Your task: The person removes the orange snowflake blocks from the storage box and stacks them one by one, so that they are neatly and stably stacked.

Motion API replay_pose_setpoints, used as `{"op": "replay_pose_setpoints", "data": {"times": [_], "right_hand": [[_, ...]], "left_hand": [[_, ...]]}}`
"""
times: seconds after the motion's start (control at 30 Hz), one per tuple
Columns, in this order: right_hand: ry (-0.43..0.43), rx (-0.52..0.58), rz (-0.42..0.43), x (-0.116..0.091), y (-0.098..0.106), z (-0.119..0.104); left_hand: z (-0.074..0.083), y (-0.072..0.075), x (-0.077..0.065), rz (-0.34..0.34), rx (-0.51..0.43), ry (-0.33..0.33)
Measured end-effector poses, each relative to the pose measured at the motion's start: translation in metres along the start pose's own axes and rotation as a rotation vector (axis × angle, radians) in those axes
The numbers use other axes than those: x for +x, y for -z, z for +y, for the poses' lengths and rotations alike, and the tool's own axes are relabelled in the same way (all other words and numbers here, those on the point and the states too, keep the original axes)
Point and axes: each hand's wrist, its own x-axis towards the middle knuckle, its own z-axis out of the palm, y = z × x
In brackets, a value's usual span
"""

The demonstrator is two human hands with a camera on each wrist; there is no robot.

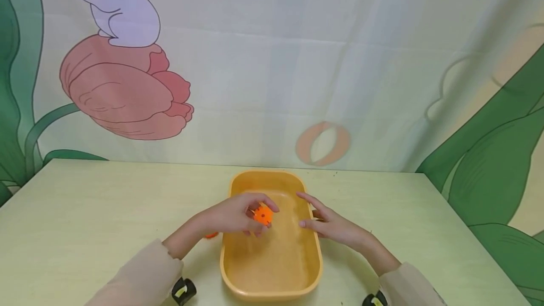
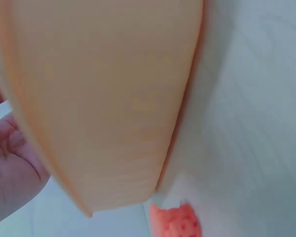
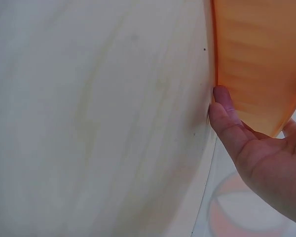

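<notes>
A yellow plastic basin (image 1: 272, 289) stands on the table, its long side pointing away from me. My left hand (image 1: 235, 214) is above the basin's left side and holds a small round orange piece with dark dots (image 1: 263, 215) between thumb and fingers. At the opposite rim, my right hand (image 1: 335, 225) grips the basin's right wall, with thumb and index finger over the edge. In the right wrist view, two fingertips (image 3: 224, 101) touch the outside of the wall low down. A second orange piece, dotted with holes (image 2: 180, 222), lies on the table left of the basin, mostly hidden by my left arm in the head view.
The pale table (image 1: 127, 202) extends to both sides of the basin. Behind its far edge hangs a printed curtain (image 1: 255, 84) with a flower and leaves. Dark bands (image 1: 184, 291) sit at both sleeves.
</notes>
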Motion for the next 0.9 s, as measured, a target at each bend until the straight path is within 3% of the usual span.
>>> {"op": "replay_pose_setpoints", "data": {"times": [0.53,0.9], "right_hand": [[0.002,-0.038,0.004,-0.001,0.001,-0.001],[-0.002,-0.035,0.006,0.0,0.001,-0.001]], "left_hand": [[-0.009,0.026,-0.028,0.071,-0.058,0.037],[-0.018,0.04,-0.052,0.11,-0.014,0.072]]}}
